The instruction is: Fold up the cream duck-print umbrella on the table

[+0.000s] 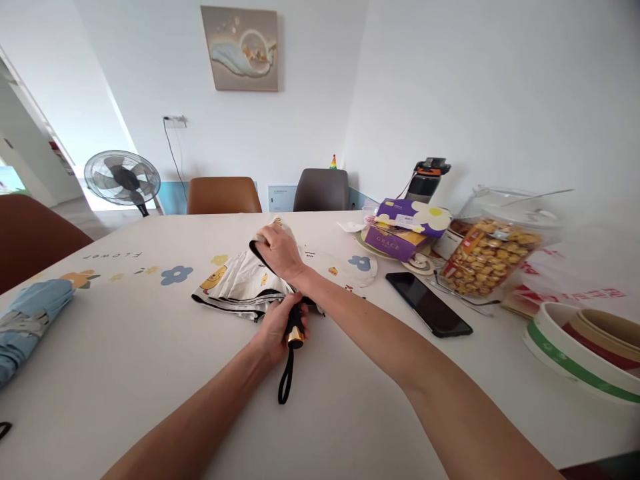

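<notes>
A white umbrella [245,277] with black edging and small yellow prints lies loosely folded on the table in front of me. Its black handle with a gold band [296,327] points towards me, and a black wrist strap [285,383] hangs from the end. My left hand [275,328] is wrapped round the handle. Farther up, my right hand [280,250] is closed on a fold of the canopy. Part of the canopy is hidden behind my right hand and forearm.
A folded blue umbrella [35,320] lies at the left. On the right are a black phone [427,303], glasses [465,300], purple tissue boxes [390,241], a jar of snacks [495,257], a dark bottle [426,183] and tape rolls [575,360]. Chairs [223,195] stand beyond the table.
</notes>
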### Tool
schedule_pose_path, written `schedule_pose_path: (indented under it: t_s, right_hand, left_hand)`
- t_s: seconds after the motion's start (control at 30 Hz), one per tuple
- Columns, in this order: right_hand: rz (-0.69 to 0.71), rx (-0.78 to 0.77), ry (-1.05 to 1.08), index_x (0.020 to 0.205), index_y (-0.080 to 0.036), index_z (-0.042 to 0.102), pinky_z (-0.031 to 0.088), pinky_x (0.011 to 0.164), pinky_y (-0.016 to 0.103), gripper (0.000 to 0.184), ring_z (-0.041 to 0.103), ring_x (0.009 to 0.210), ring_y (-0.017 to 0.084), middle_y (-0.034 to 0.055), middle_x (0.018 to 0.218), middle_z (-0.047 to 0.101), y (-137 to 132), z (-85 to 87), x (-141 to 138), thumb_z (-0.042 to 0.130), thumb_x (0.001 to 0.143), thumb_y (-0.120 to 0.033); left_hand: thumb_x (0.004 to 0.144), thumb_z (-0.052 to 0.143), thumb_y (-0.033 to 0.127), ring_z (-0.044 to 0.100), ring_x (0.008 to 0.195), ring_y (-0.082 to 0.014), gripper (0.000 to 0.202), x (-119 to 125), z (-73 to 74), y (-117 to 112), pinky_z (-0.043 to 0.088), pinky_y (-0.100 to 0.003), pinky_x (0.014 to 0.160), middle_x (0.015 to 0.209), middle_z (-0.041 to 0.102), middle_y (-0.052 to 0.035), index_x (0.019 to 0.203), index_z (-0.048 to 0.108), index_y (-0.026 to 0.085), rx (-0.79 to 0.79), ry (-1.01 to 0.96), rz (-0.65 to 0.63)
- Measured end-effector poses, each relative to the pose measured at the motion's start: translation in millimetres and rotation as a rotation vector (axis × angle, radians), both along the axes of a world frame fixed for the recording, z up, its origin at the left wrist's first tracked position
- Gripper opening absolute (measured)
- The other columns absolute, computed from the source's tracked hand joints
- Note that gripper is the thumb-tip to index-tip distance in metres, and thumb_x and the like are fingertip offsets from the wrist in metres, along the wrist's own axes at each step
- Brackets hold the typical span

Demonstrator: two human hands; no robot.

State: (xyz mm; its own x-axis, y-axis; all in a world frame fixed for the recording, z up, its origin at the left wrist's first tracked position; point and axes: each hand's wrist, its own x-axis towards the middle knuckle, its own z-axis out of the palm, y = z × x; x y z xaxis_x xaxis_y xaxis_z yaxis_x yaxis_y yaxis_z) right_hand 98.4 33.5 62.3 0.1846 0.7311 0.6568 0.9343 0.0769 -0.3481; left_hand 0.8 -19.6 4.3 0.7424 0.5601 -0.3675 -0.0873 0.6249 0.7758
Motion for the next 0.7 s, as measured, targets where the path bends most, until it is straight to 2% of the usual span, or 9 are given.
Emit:
schedule_pose_path:
  t_s: [0.13,0.23,0.33,0.4,0.47,0.53,0.6,0.63,0.7]
  right_hand:
    - [0.164,-0.28,-0.147,0.073,-0.017,0.057,0.038,0.064,0.027,0.011,0.054,0.074,0.017,0.0046,0.082,0.059,7,-2.8,-10,0.047,0.075,-0.019]
    - [0.258,-0.431,-0.253,0.075,-0.017,0.058,0.038,0.061,0.028,0.012,0.055,0.072,0.019,0.0052,0.082,0.061,9,-2.5,-17,0.047,0.071,-0.015]
    - [0.4,-0.438,-0.21,0.094,-0.018,0.058,0.041,0.067,0.028,0.025,0.057,0.082,0.018,0.0049,0.105,0.059,10,-1.5,-25,0.046,0.073,-0.012]
    - [0.515,-0.386,-0.158,0.113,-0.02,0.051,0.041,0.077,0.026,0.041,0.054,0.098,0.017,0.004,0.127,0.048,11,1.5,-26,0.044,0.074,-0.009]
    - [0.549,-0.305,-0.114,0.123,-0.02,0.043,0.039,0.085,0.024,0.049,0.049,0.108,0.015,0.0033,0.137,0.039,12,7.4,-19,0.04,0.076,-0.007]
    - [0.416,-0.222,-0.055,0.121,-0.017,0.044,0.038,0.086,0.025,0.043,0.051,0.105,0.014,0.0047,0.132,0.044,11,14.1,-3,0.035,0.08,-0.008]
    - [0.131,-0.186,0.019,0.11,-0.015,0.051,0.039,0.083,0.028,0.034,0.053,0.098,0.016,0.0068,0.117,0.055,8,17.7,20,0.029,0.084,-0.012]
    - [-0.001,-0.234,0.043,0.105,-0.015,0.053,0.039,0.08,0.03,0.033,0.054,0.094,0.018,0.0075,0.109,0.059,5,17.1,33,0.027,0.085,-0.013]
    - [-0.067,-0.374,0.051,0.094,-0.015,0.058,0.04,0.075,0.031,0.03,0.056,0.09,0.02,0.008,0.098,0.062,-3,10.5,53,0.03,0.083,-0.014]
  left_hand:
    - [0.071,0.062,0.037,0.048,0.041,-0.0087,0.025,1,1.3,-1,0.043,-0.024,0.038,0.061,0.053,-0.0001,0.07,0.051,0.014,0.022,-0.019,0.017]
    - [0.072,0.059,0.04,0.05,0.039,-0.0097,0.027,0,0.2,0,0.042,-0.024,0.039,0.057,0.053,0.0,0.068,0.052,0.014,0.047,-0.006,-0.008]
    - [0.074,0.055,0.039,0.051,0.039,-0.0107,0.027,-1,-0.6,2,0.04,-0.022,0.038,0.053,0.051,-0.0003,0.064,0.051,0.014,0.061,0.032,-0.036]
    - [0.075,0.054,0.038,0.051,0.038,-0.0106,0.026,-1,-0.6,2,0.04,-0.022,0.038,0.053,0.051,-0.0003,0.064,0.05,0.014,0.054,0.028,-0.033]
    - [0.076,0.053,0.035,0.05,0.038,-0.0098,0.024,-1,-0.6,1,0.041,-0.023,0.039,0.055,0.051,0.0002,0.065,0.05,0.015,0.037,0.007,-0.016]
    - [0.076,0.053,0.035,0.05,0.039,-0.0093,0.023,0,-0.9,1,0.042,-0.023,0.04,0.056,0.052,0.0006,0.066,0.049,0.015,0.021,-0.006,-0.009]
    - [0.076,0.053,0.036,0.05,0.039,-0.0094,0.024,1,-1.2,1,0.042,-0.023,0.04,0.056,0.051,0.0008,0.066,0.048,0.015,0.011,-0.004,-0.016]
    - [0.077,0.053,0.037,0.049,0.038,-0.0095,0.024,1,-1.2,1,0.042,-0.023,0.039,0.055,0.051,0.0009,0.066,0.048,0.015,0.008,0.001,-0.018]
    - [0.077,0.052,0.037,0.049,0.037,-0.0096,0.025,1,-0.5,0,0.041,-0.023,0.038,0.053,0.05,0.001,0.066,0.048,0.015,0.0,0.01,-0.017]
